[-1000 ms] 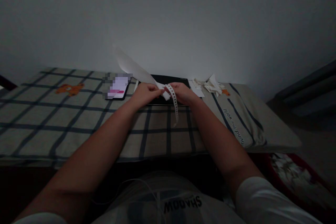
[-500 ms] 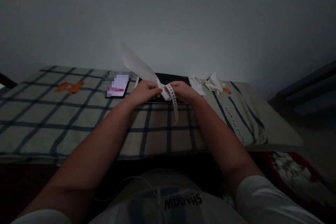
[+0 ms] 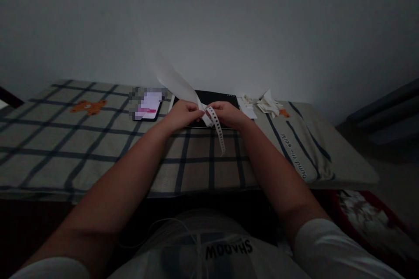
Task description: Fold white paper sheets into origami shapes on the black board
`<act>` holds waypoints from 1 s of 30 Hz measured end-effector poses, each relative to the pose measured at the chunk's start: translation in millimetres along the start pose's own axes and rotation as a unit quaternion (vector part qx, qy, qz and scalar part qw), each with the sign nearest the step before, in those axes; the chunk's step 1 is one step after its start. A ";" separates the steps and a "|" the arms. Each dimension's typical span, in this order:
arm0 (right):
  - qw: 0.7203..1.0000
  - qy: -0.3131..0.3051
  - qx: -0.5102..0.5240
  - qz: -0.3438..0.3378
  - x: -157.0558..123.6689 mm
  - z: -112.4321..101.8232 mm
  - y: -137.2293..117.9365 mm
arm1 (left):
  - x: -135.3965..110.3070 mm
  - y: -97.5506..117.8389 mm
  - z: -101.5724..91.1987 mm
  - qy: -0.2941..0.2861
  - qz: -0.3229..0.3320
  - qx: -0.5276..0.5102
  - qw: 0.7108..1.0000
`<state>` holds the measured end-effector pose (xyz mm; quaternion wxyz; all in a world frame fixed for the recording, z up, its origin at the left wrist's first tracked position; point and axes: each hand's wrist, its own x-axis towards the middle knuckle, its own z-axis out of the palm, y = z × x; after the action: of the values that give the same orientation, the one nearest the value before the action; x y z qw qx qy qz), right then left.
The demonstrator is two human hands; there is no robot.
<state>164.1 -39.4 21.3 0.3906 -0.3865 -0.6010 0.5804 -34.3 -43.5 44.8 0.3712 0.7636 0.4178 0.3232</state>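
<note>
Between my hands is a white sheet of paper [image 3: 178, 82], its free part curling up and to the left against the wall. My left hand [image 3: 183, 114] pinches the sheet's lower end between thumb and fingers. Close beside it, my right hand [image 3: 227, 114] is closed on a narrow paper strip [image 3: 216, 123] with a row of holes, which hangs down toward the front. Whether the strip is still joined to the sheet, I cannot tell. Under both hands lies a black flat notebook or folder [image 3: 214, 96], partly covered by them.
A phone [image 3: 148, 105] with a lit screen lies left of my hands. Torn paper scraps [image 3: 269, 103] sit to the right on the checked cloth [image 3: 196, 170]. A red container [image 3: 381, 198] full of torn paper stands below at the right. The wall [image 3: 209, 22] rises behind.
Hardly anything differs. The curled sheet has shifted slightly, and the hanging strip has swung a little to the right. Both hands keep their grip.
</note>
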 end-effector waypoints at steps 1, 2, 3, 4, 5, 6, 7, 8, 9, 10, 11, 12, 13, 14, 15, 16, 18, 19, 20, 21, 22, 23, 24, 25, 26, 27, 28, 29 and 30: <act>1.000 -0.002 -0.002 -0.002 -0.6 0.7 -0.5 | 0.1 -0.4 0.2 -0.001 -0.001 0.000 1.000; 1.000 -0.005 -0.005 -0.004 -1.1 1.3 -0.9 | 0.3 -0.8 0.3 -0.001 0.000 -0.001 1.000; 1.000 -0.007 -0.008 -0.006 -1.3 1.7 -1.2 | 0.5 -1.2 0.5 0.002 0.002 0.000 1.000; 1.000 -0.009 -0.013 -0.010 -1.3 1.9 -1.4 | 0.6 -1.4 0.6 0.005 0.003 0.001 1.000; 1.000 -0.009 -0.021 -0.017 -1.2 1.9 -1.5 | 0.6 -1.6 0.6 0.009 0.004 0.001 1.000; 0.999 -0.010 -0.029 -0.025 -0.8 1.6 -1.5 | 0.6 -1.5 0.6 0.015 0.005 0.000 1.000; 0.999 -0.009 -0.037 -0.033 -0.5 1.2 -1.3 | 0.4 -1.3 0.6 0.017 0.006 -0.002 1.000; 0.998 -0.007 -0.042 -0.037 -0.2 0.8 -1.1 | 0.3 -1.0 0.5 0.019 0.006 -0.005 1.000; 0.998 -0.006 -0.042 -0.037 0.0 0.2 -0.8 | 0.2 -0.7 0.5 0.019 0.004 -0.006 1.000; 0.999 -0.006 -0.038 -0.033 0.0 -0.3 -0.6 | 0.1 -0.4 0.5 0.020 0.001 -0.005 1.000; 0.999 -0.005 -0.032 -0.026 -0.2 -0.8 -0.6 | 0.2 -0.4 0.6 0.021 -0.003 -0.002 1.000; 0.999 -0.005 -0.027 -0.018 -0.5 -1.2 -0.7 | 0.5 -0.5 0.6 0.022 -0.006 0.001 1.000; 1.000 -0.006 -0.023 -0.011 -0.9 -1.5 -1.0 | 0.9 -0.8 0.7 0.026 -0.009 0.003 1.000; 1.000 -0.007 -0.021 -0.005 -1.3 -1.7 -1.4 | 1.4 -1.4 0.8 0.028 -0.011 0.003 1.000; 1.000 -0.006 -0.022 -0.001 -1.7 -1.8 -2.0 | 1.9 -2.0 0.8 0.031 -0.013 0.002 0.999; 1.000 -0.003 -0.023 0.002 -1.9 -1.7 -2.7 | 2.3 -2.5 0.9 0.033 -0.013 0.000 0.999; 1.000 0.003 -0.026 0.006 -2.2 -1.2 -4.1 | 2.7 -3.0 0.9 0.034 -0.015 -0.002 0.999; 1.000 0.005 -0.026 0.007 -2.2 -0.9 -4.7 | 2.6 -2.8 0.8 0.032 -0.015 -0.001 0.999; 1.000 0.006 -0.026 0.008 -2.2 -0.7 -5.1 | 2.3 -2.4 0.8 0.030 -0.015 0.000 0.999; 1.000 0.006 -0.025 0.007 -2.2 -0.6 -5.3 | 1.9 -1.8 0.7 0.027 -0.016 0.000 1.000; 1.000 0.006 -0.023 0.006 -2.1 -0.7 -5.2 | 1.4 -1.1 0.6 0.024 -0.018 -0.001 1.000; 1.000 0.005 -0.021 0.004 -2.1 -0.9 -4.9 | 1.0 -0.5 0.5 0.023 -0.021 0.000 1.000; 1.000 0.003 -0.020 0.003 -2.0 -1.2 -4.3 | 0.7 -0.1 0.4 0.022 -0.023 0.002 0.999; 1.000 -0.001 -0.019 0.003 -1.9 -1.6 -3.6 | 0.5 0.2 0.3 0.023 -0.025 0.004 0.999; 1.000 -0.007 -0.021 0.002 -1.7 -2.1 -2.8 | 0.4 0.3 0.3 0.024 -0.026 0.005 0.999; 1.000 -0.013 -0.025 0.002 -1.6 -2.6 -2.1 | 0.6 0.0 0.3 0.024 -0.025 0.003 0.999; 0.999 -0.019 -0.030 -0.001 -1.5 -3.0 -1.5 | 0.8 -0.4 0.3 0.023 -0.022 0.000 0.999; 0.999 -0.024 -0.035 -0.006 -1.5 -3.3 -1.2 | 1.2 -1.0 0.4 0.020 -0.019 -0.005 1.000; 0.999 -0.026 -0.039 -0.011 -1.7 -3.4 -1.3 | 1.6 -1.8 0.4 0.018 -0.017 -0.008 1.000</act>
<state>167.8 -39.7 22.6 0.3659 -0.3797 -0.6372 0.5620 -34.0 -41.6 43.4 0.3751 0.7476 0.4348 0.3336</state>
